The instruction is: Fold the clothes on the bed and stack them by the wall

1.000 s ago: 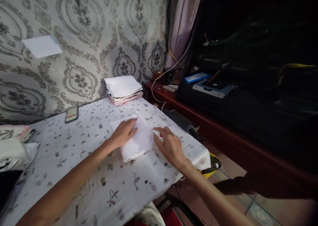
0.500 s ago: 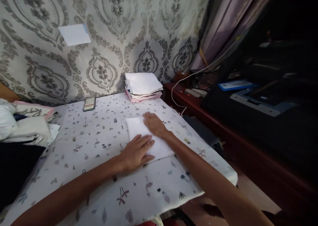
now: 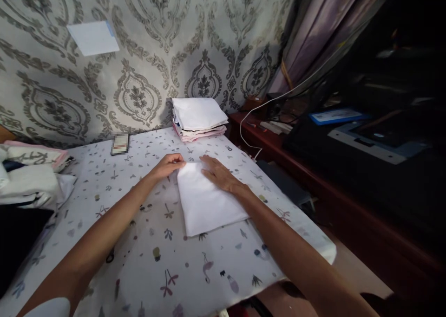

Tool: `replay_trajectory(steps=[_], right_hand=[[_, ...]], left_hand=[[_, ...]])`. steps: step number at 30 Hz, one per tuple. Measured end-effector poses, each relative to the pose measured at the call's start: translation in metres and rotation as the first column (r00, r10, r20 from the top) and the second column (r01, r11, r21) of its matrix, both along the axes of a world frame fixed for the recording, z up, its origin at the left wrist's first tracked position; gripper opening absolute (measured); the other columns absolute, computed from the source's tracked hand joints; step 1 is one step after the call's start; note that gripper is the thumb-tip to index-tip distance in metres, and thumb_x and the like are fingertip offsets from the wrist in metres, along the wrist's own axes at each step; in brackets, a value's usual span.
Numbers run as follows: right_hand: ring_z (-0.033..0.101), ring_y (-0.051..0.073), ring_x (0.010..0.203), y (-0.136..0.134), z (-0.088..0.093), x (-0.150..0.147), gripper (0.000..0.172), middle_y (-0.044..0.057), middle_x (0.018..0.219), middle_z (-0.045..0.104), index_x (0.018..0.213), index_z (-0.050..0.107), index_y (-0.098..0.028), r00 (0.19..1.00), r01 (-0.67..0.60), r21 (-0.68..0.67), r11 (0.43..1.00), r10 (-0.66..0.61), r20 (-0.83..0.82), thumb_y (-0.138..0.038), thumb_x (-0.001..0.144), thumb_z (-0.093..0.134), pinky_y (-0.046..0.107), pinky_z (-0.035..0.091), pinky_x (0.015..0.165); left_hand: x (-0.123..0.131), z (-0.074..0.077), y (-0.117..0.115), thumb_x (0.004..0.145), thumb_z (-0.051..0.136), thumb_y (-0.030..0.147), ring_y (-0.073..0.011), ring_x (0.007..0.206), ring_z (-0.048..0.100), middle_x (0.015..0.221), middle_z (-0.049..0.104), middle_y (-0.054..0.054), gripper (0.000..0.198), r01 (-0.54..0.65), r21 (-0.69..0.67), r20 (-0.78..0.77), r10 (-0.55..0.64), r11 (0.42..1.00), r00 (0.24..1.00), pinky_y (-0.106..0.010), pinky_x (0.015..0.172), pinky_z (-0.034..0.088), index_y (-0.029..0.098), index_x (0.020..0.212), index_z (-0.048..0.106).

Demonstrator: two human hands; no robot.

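Note:
A folded white cloth [image 3: 209, 201] lies on the table, which is covered by a patterned sheet [image 3: 146, 242]. My left hand [image 3: 169, 164] pinches the cloth's far left corner, fingers curled together. Flat on the cloth's far right part rests my right hand [image 3: 219, 173], its fingers stretched out. Behind them, against the wall, stands a stack of folded white and pink cloths [image 3: 198, 119].
A small dark phone-like object [image 3: 120, 144] lies near the wall. Heaped cloths [image 3: 29, 175] sit at the table's left edge. A dark red shelf [image 3: 313, 173] with cables and a dark machine [image 3: 379, 136] runs along the right. A white paper [image 3: 92, 37] is stuck on the wallpaper.
My left hand has moved from the near edge of the folded cloth up to its far left corner and now pinches it. My right hand stays flat on the far part.

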State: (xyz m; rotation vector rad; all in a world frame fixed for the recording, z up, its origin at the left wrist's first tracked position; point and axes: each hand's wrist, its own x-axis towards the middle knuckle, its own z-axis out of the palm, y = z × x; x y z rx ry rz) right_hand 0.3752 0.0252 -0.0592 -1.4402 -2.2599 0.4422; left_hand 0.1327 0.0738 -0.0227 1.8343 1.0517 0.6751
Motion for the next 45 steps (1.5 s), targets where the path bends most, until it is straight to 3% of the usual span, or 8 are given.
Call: replay_trajectory(steps=[5,13,17,20,23,27,37,45], right_hand=[[0.03,0.027,0.151,0.001,-0.002,-0.008,0.056,0.016,0.159,0.041,0.15,0.045,-0.011,0.99,0.0,0.022,1.0,-0.003,0.138,-0.041,0.104,0.034,0.047,0.022,0.125],[0.026,0.028,0.152,0.002,-0.005,-0.01,0.06,0.016,0.16,0.039,0.152,0.042,-0.009,0.979,-0.005,0.017,1.0,0.001,0.204,-0.044,0.105,0.027,0.048,0.02,0.125],[0.025,0.028,0.153,0.004,-0.007,-0.011,0.062,0.014,0.161,0.037,0.154,0.04,-0.011,0.981,-0.01,0.007,1.0,0.009,0.194,-0.047,0.105,0.027,0.048,0.018,0.126],[0.023,0.028,0.153,0.007,-0.01,-0.009,0.064,0.013,0.163,0.034,0.156,0.037,-0.013,0.983,-0.02,-0.009,1.0,0.021,0.181,-0.05,0.105,0.027,0.048,0.016,0.126],[0.019,0.028,0.154,0.005,-0.008,-0.005,0.065,0.013,0.164,0.031,0.158,0.034,-0.015,0.986,-0.035,-0.041,0.999,0.041,0.163,-0.052,0.105,0.029,0.049,0.016,0.126],[0.009,0.027,0.156,-0.004,0.008,-0.007,0.062,0.007,0.168,0.023,0.157,0.036,-0.022,0.981,-0.154,-0.01,0.988,0.154,0.121,-0.054,0.105,0.03,0.054,0.008,0.126],[0.022,0.022,0.154,0.006,0.013,-0.064,0.059,0.009,0.164,0.033,0.154,0.043,-0.022,0.922,-0.349,-0.132,0.928,0.365,0.127,-0.053,0.106,0.027,0.049,0.015,0.125],[0.024,0.023,0.153,0.008,0.0,-0.069,0.058,0.007,0.162,0.036,0.155,0.04,-0.023,0.938,-0.292,-0.034,0.956,0.293,0.186,-0.048,0.105,0.024,0.052,0.018,0.125]], left_hand=[[-0.003,-0.005,0.001,0.086,0.052,0.045,-0.0126,0.06,0.042,0.062,0.047,0.005,0.026,0.037,0.144,-0.035,-0.032,0.989,0.999,-0.024,0.06,0.034,0.02,0.076,0.052],[-0.019,-0.02,0.0,0.092,0.049,0.034,-0.0204,0.076,0.053,0.07,0.058,0.0,0.018,0.047,0.519,-0.394,0.19,0.853,0.899,-0.031,0.079,0.04,0.021,0.09,0.061],[-0.033,-0.012,-0.028,0.092,0.049,0.035,-0.0242,0.089,0.055,0.087,0.063,-0.005,0.022,-0.066,0.583,-0.363,0.332,0.81,0.871,-0.037,0.087,0.042,0.019,0.104,0.06],[-0.038,0.0,-0.082,0.097,0.044,0.041,-0.0234,0.096,0.056,0.101,0.063,-0.007,0.028,-0.028,0.568,-0.296,0.235,0.823,0.926,-0.036,0.087,0.044,0.02,0.11,0.056],[-0.029,0.004,-0.145,0.094,0.051,0.047,-0.0246,0.097,0.057,0.106,0.062,-0.009,0.034,0.206,0.523,-0.41,0.033,0.827,0.912,-0.038,0.085,0.046,0.02,0.114,0.056],[-0.009,-0.01,-0.193,0.091,0.053,0.035,-0.029,0.1,0.055,0.111,0.061,-0.013,0.032,0.265,0.555,-0.549,0.107,0.789,0.829,-0.044,0.088,0.045,0.018,0.119,0.057],[0.029,-0.002,-0.188,0.09,0.052,0.021,-0.0267,0.086,0.06,0.097,0.063,-0.011,0.013,0.246,0.617,-0.689,0.361,0.748,0.628,-0.039,0.069,0.051,0.019,0.101,0.058],[0.025,-0.007,-0.206,0.078,0.044,0.002,-0.0245,0.061,0.066,0.068,0.069,-0.009,0.052,0.094,0.422,-0.804,0.325,0.902,0.498,-0.031,0.053,0.044,0.014,0.127,0.052]])
